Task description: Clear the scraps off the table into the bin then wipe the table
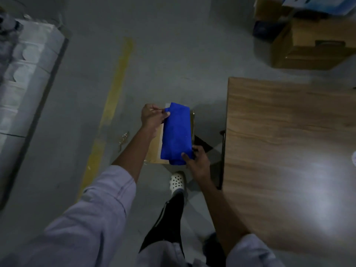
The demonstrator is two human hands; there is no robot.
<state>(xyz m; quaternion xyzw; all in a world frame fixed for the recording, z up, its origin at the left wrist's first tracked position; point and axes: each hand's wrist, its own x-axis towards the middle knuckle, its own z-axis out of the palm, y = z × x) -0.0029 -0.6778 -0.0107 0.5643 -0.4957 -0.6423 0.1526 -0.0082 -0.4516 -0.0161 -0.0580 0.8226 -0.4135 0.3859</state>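
The blue cloth [177, 132], folded into a long strip, is held in the air between both hands, above a cardboard box [154, 151] on the floor, just left of the wooden counter [289, 151]. The left hand [152, 116] pinches the far end with thumb and fingertips; the right hand [198, 160] has its fingers curled round the near end. A white shoe [177, 182] stands below the cloth. A yellow line [113, 101] runs along the grey floor.

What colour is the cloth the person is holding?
Bright blue. The cloth shows best in the head view, held between the left hand and right hand.
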